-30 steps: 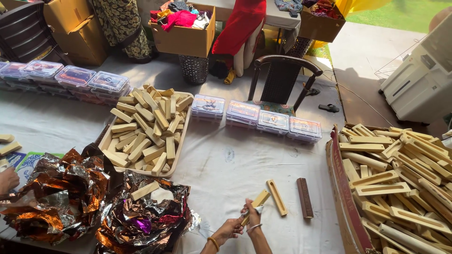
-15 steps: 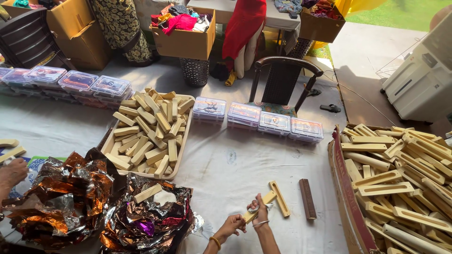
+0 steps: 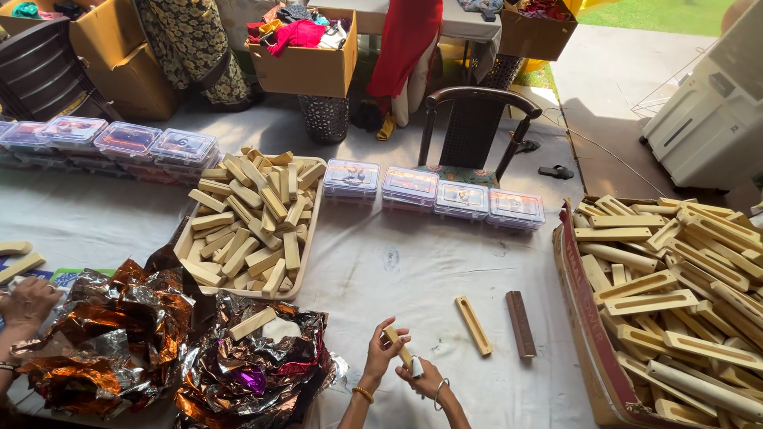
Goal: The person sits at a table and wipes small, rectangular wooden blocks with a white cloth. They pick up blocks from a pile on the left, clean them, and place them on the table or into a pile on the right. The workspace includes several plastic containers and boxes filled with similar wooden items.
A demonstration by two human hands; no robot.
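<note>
At the bottom middle, my left hand (image 3: 383,355) and my right hand (image 3: 421,380) together hold a pale wooden stick (image 3: 398,346) with a small white piece at its lower end. The left fingers pinch the stick's upper part; the right hand grips the lower end. On the white cloth just right of my hands lie a slotted pale wooden bar (image 3: 474,326) and a dark brown bar (image 3: 521,324). Crumpled copper and purple foil (image 3: 246,373) lies left of my hands, with one wooden block on it.
A tray (image 3: 309,238) heaped with wooden blocks sits at centre left. A box (image 3: 584,318) of slotted wooden bars fills the right. Clear lidded containers (image 3: 433,189) line the table's far side. Another person's hand (image 3: 28,302) rests at the left edge. A chair (image 3: 477,127) stands beyond.
My hands have drawn the wooden stick closer to me and turned it more upright; the slotted bar now lies apart on the cloth. The other person's hand at the left has come further in.
</note>
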